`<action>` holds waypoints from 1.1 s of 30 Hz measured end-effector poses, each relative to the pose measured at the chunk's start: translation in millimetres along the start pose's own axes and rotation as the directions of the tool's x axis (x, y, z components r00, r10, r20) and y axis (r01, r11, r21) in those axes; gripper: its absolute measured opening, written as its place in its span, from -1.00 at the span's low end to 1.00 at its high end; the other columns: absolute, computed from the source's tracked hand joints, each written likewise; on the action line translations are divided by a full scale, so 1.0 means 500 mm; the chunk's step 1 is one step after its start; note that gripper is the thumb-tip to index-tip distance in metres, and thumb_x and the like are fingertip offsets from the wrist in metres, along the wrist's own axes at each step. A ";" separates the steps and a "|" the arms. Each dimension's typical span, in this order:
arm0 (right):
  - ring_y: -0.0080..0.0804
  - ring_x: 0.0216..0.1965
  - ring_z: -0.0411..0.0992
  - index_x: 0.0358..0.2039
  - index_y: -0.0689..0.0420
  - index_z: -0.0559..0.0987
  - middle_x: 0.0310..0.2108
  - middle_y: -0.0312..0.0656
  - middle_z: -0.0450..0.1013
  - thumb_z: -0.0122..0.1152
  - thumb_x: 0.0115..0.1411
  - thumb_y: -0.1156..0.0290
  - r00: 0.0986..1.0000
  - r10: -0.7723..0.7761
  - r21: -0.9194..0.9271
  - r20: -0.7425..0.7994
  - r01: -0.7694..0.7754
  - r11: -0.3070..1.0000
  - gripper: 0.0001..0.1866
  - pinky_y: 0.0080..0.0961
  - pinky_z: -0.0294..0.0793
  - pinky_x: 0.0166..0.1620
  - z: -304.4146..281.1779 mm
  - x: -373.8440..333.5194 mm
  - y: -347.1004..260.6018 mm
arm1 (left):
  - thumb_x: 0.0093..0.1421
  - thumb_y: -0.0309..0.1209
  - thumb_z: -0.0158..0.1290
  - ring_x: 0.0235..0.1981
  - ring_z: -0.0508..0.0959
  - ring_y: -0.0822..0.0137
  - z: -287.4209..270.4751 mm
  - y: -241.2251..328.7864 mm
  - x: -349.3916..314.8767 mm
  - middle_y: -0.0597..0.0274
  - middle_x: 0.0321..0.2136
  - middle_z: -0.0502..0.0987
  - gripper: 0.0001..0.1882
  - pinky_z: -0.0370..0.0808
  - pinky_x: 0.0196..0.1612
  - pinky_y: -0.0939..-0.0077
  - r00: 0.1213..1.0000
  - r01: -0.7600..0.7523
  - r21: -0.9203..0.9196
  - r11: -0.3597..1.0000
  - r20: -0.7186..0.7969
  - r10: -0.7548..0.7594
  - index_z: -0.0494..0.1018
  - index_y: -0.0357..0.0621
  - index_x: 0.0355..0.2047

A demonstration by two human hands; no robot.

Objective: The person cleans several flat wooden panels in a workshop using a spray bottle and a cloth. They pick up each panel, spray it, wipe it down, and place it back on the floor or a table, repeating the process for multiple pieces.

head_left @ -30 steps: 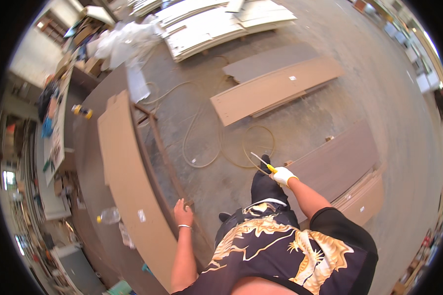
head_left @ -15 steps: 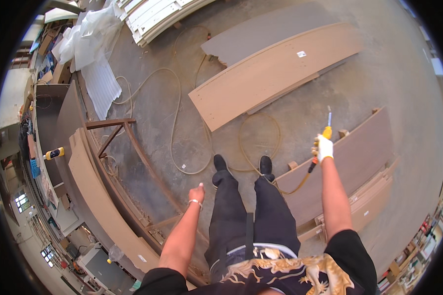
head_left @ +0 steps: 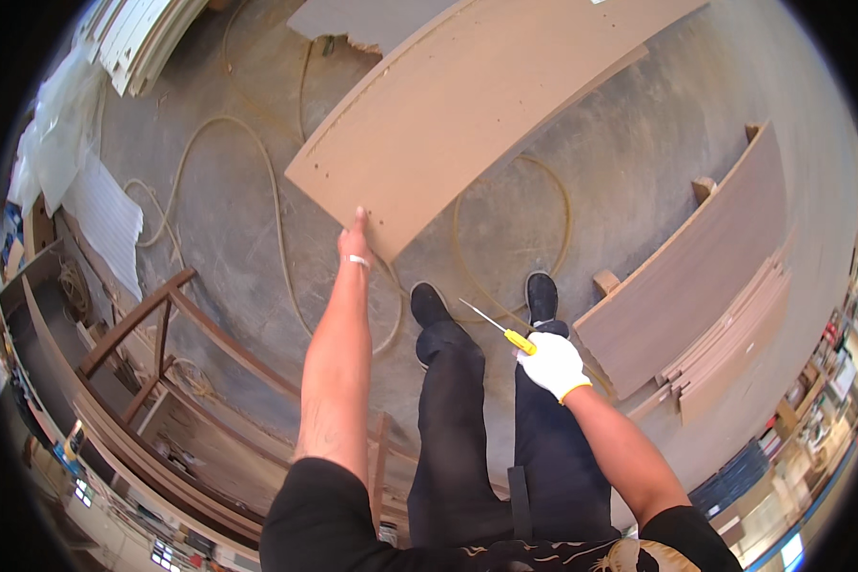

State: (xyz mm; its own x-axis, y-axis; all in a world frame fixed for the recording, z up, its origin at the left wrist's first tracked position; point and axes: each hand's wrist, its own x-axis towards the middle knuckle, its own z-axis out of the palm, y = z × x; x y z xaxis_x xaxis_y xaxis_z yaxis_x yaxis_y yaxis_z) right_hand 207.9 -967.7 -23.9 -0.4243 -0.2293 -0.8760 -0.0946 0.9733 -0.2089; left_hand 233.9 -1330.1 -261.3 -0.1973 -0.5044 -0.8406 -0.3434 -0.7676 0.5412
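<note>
My bare left hand [head_left: 356,238] grips the near short edge of a long brown board [head_left: 439,124]. Its thumb lies on top, beside several small holes, while the other fingers are mostly hidden. Under the board, part of another panel's edge [head_left: 596,76] shows. In front of my right thigh, my right hand [head_left: 553,364], in a white glove, is closed round a yellow air blow gun [head_left: 519,341]. The gun's thin metal nozzle points up and left toward the board. A hose [head_left: 568,214] loops over the floor near my feet; its joint with the gun is hidden.
At right, a brown panel [head_left: 686,267] rests on wood blocks beside stacked strips [head_left: 725,334]. A dark wooden frame [head_left: 229,343] stands at left, near foam sheeting [head_left: 105,219]. White boards [head_left: 143,38] lie at the far left. Another panel [head_left: 372,19] lies beyond the long board.
My left hand has moved forward from beside my left leg onto the board's edge. My right hand has swung inward with the blow gun, and the whole view has shifted.
</note>
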 end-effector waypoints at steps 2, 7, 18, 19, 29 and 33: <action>0.12 -0.27 0.56 -0.39 0.13 0.65 -0.37 0.07 0.58 0.21 0.21 -0.01 0.976 0.113 0.114 -0.185 -0.093 0.989 -0.58 -0.05 0.52 -0.19 -0.007 0.002 0.009 | 0.31 -0.20 0.21 0.09 0.53 0.09 -0.012 0.002 -0.056 0.01 0.10 0.50 -0.39 0.48 0.16 0.09 0.997 -0.022 -0.036 0.999 0.070 0.025 0.32 -0.35 0.21; 0.08 -0.41 0.57 -0.37 0.17 0.68 -0.50 0.07 0.57 0.28 0.19 0.04 0.742 0.476 0.525 -0.472 -0.197 0.828 -0.61 -0.10 0.51 -0.28 -0.180 -0.030 0.128 | 0.38 -0.20 0.10 -0.03 0.59 0.12 -0.058 0.022 -0.312 0.02 0.03 0.55 -0.48 0.56 0.06 0.15 0.999 0.006 -0.166 0.986 -0.042 -0.013 0.37 -0.37 0.17; -0.55 -0.72 0.29 -0.40 0.11 0.51 -0.65 -0.33 0.33 0.30 0.25 0.26 0.948 0.295 0.979 -0.121 0.065 0.193 -0.78 -0.51 0.25 -0.66 -0.356 -0.084 0.243 | 0.39 0.08 -0.05 0.10 0.50 0.02 -0.307 0.088 -0.793 0.00 0.18 0.45 -0.29 0.44 0.18 0.08 0.928 -0.097 -0.067 0.993 -0.367 0.066 0.33 -0.35 0.24; -0.57 -0.73 0.24 -0.40 0.10 0.50 -0.66 -0.34 0.31 0.29 0.26 0.27 0.958 0.277 0.996 -0.071 0.084 -0.034 -0.79 -0.54 0.19 -0.67 -0.366 -0.078 0.244 | 0.39 0.09 -0.08 0.14 0.45 -0.01 -0.334 0.081 -0.831 0.01 0.22 0.41 -0.30 0.40 0.21 0.07 0.929 -0.080 -0.096 0.992 -0.369 0.039 0.32 -0.29 0.26; -0.37 -0.77 0.37 -0.48 0.21 0.53 -0.73 -0.23 0.39 0.28 0.22 0.14 0.929 0.292 0.812 -0.229 0.016 0.584 -0.63 -0.37 0.32 -0.71 -0.432 -0.075 0.348 | 0.42 0.17 -0.22 0.07 0.50 0.00 -0.473 -0.040 -1.278 0.01 0.14 0.49 -0.26 0.44 0.17 0.12 0.829 -0.008 -0.183 0.983 -0.551 -0.096 0.39 -0.29 0.22; -0.35 -0.85 0.22 -0.56 0.13 0.45 -0.76 -0.20 0.30 0.19 0.26 0.21 0.839 0.542 0.982 0.040 -0.134 0.133 -0.67 -0.33 0.18 -0.78 -0.561 -0.067 0.501 | 0.42 0.17 -0.23 0.07 0.51 0.00 -0.456 -0.062 -1.370 0.01 0.14 0.49 -0.25 0.44 0.16 0.13 0.797 0.014 -0.169 0.986 -0.594 -0.113 0.39 -0.30 0.21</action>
State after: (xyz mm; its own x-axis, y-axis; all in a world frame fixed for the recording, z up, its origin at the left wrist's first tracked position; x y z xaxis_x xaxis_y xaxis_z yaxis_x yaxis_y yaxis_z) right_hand -54.3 -714.6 75.2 -0.3709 0.3354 -0.8660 0.9284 0.1548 -0.3378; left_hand 589.2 -1051.1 303.0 0.4268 -0.5499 -0.7179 -0.1864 -0.8303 0.5251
